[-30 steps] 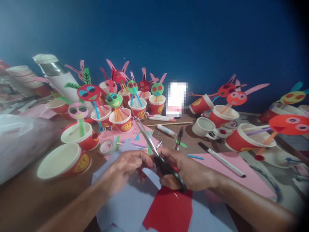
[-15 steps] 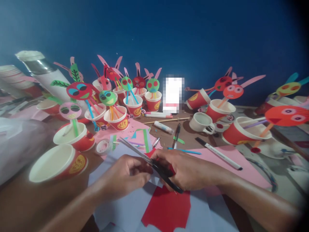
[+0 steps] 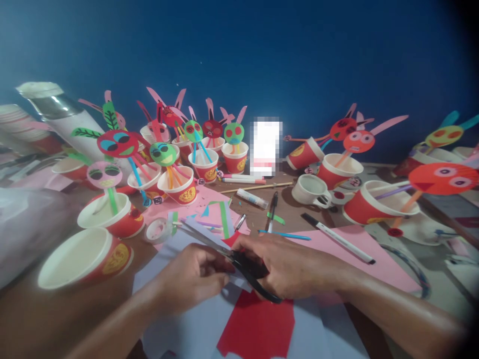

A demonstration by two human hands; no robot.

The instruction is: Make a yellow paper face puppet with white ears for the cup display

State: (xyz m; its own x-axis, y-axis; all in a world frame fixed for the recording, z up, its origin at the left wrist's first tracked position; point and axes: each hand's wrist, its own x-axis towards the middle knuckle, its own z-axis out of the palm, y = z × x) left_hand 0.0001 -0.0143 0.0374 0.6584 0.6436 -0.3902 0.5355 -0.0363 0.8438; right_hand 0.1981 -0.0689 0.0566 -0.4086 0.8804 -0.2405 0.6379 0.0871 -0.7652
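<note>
My right hand grips black-handled scissors, whose metal blades point up and left across the top of my left hand. The fingers of my left hand are pinched together just under the blades; what they hold is mostly hidden. A pale paper edge shows beside those fingertips, below the scissors. Underneath both hands lie large pale sheets, with a red paper piece of uneven outline on top. More red paper peeks out just beyond the scissors.
Red paper cups with paper-faced straw figures stand along the back and both sides. A glue stick, black pen, white marker and mug lie ahead. An empty-looking cup tilts at left.
The view has shifted slightly, so most things sit a little further left. The scissors' blades have dropped slightly and lie flatter over my left hand. Both hands keep their grip.
</note>
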